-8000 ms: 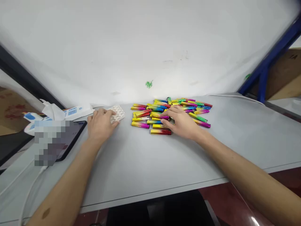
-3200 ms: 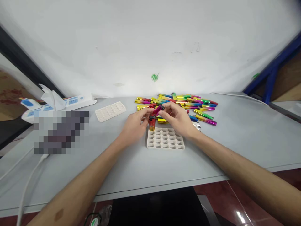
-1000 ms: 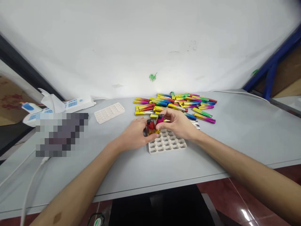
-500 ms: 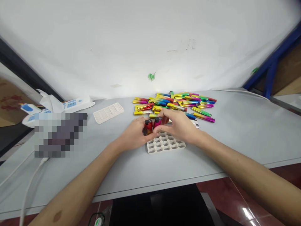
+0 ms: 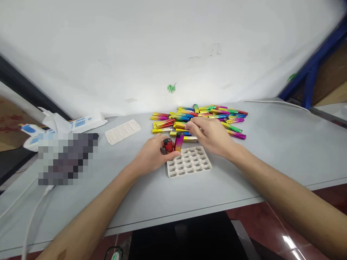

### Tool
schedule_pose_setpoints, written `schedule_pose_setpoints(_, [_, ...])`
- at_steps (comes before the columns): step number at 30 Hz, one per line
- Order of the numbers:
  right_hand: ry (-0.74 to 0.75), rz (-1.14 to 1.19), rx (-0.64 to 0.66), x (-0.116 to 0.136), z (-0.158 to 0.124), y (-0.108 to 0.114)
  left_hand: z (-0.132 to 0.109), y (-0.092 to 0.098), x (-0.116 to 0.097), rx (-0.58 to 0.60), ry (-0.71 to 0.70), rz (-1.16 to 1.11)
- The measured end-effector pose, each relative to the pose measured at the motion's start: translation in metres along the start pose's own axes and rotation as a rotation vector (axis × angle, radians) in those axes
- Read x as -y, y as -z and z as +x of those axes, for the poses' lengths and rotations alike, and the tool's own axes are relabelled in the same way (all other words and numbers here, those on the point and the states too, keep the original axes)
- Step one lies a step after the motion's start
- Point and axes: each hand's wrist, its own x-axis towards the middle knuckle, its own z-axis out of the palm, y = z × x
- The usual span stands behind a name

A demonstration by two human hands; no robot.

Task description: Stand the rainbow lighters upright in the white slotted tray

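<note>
My left hand (image 5: 154, 154) is closed around a red lighter (image 5: 168, 146) and a purple-and-gold lighter (image 5: 179, 142), side by side with their black tops up. The thumb crosses in front of their lower ends, at the left back corner of a white tray with rows of holes (image 5: 189, 161). Whether their bases sit in holes is hidden. My right hand (image 5: 213, 134) is over the front of a pile of shiny multicoloured lighters (image 5: 187, 115). Its fingers are curled down and mostly hidden, so I cannot see whether they grip a lighter.
A second white tray (image 5: 123, 132) lies to the left. Farther left are a white power strip (image 5: 88, 122) and a blurred-out dark object (image 5: 67, 159) with a white cable. A white wall (image 5: 162, 54) stands behind the grey table (image 5: 271, 151).
My right hand has let go of the purple-and-gold lighter and moved right and back to the pile. My left hand stays with the two lighters. The view has shifted slightly.
</note>
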Motion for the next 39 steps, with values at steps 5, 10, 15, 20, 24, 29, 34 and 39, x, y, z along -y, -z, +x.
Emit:
schedule_pose_setpoints(5, [0.018,-0.154,0.140,-0.022,0.001,0.006,-0.001,-0.002,0.001,-0.006,0.076,-0.077])
schedule_pose_setpoints(10, [0.004,-0.196,0.259,-0.027,0.000,0.002,-0.002,-0.005,0.000,-0.010,0.100,-0.084])
schedule_pose_setpoints(15, [-0.042,-0.200,0.271,-0.028,0.000,-0.001,-0.002,-0.005,-0.002,0.013,0.179,-0.030])
schedule_pose_setpoints(20, [-0.037,-0.156,0.290,-0.034,0.000,0.003,-0.002,-0.003,-0.003,0.017,0.139,-0.030])
schedule_pose_setpoints(24, [-0.105,0.061,0.268,-0.031,0.002,0.013,-0.004,0.001,-0.006,0.070,-0.012,-0.060])
schedule_pose_setpoints(29, [-0.245,0.688,0.113,-0.021,0.004,0.017,-0.005,0.000,-0.006,0.047,0.041,-0.033])
schedule_pose_setpoints(34, [-0.354,0.828,0.125,-0.016,0.004,0.008,-0.002,-0.001,-0.004,0.041,0.035,0.087])
schedule_pose_setpoints(39, [-0.456,0.862,0.130,-0.016,0.004,0.003,0.000,0.004,0.004,0.041,0.091,0.059])
